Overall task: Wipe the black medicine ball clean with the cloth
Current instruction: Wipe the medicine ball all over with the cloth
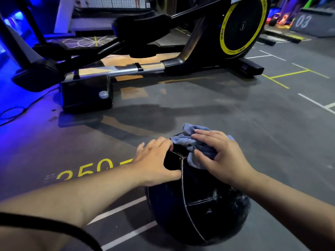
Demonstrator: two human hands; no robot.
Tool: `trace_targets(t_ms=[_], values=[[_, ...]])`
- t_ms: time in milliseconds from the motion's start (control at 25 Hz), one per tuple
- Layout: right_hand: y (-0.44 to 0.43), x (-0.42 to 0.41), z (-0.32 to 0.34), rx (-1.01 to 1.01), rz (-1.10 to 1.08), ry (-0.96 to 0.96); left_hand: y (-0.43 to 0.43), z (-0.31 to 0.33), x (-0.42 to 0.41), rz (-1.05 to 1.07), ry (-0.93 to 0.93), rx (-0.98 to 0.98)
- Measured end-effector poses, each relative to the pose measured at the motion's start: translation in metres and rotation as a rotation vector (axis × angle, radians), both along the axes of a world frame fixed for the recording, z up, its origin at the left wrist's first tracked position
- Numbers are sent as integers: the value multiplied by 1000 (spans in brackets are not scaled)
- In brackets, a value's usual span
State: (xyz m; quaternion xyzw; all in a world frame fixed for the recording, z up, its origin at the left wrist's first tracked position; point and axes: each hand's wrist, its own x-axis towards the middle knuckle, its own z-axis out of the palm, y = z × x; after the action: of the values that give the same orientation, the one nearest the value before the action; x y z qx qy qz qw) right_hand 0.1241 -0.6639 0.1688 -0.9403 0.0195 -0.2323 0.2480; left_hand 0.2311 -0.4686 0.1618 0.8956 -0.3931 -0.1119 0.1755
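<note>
- Black medicine ball (pixel 199 205) sits on the grey gym floor (pixel 235 105), low in the middle of the scene, right in front of the person.
- Their left hand (pixel 154 160) lies on the upper left of the ball, fingers spread and pretty straight, thumb reaching toward the white seam. It's just pressing, not wrapped round anything.
- Their right hand (pixel 221 154) is on the upper right, thumb and fingers bunching a blue-grey cloth (pixel 197 142) against the top of the ball. The cloth pokes out past the fingertips on the far side.
- Whitish scuffs (pixel 233 198) show on the ball's lower right, away from the cloth.
- Yellow numbers (pixel 85 171) are painted on the floor just left of the ball, partly hidden by the left forearm.
- Big black elliptical trainer (pixel 181 62) stands behind, well apart from the ball, its flywheel cover (pixel 241 26) ringed in yellow.
- Grey box (pixel 306 22) marked 03 sits far back right, with a kettlebell (pixel 272 21) near it.
- Blue light washes the far left, where a black cable (pixel 10 113) lies on the floor.
</note>
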Motion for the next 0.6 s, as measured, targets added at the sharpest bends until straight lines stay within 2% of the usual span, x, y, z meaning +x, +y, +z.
trace_targets(t_ms=[120,320,440,600], values=[[-10,-3,1,-6,-88,-29,5,-1,1,-4,-10,25],[-41,-12,-3,309,-485,158,15,-2,0,0,11,54],[-34,-12,-3,351,-494,192,31,-8,-1,-31,-17,64],[-5,-12,-2,232,-369,139,63,-10,4,-98,-10,130]])
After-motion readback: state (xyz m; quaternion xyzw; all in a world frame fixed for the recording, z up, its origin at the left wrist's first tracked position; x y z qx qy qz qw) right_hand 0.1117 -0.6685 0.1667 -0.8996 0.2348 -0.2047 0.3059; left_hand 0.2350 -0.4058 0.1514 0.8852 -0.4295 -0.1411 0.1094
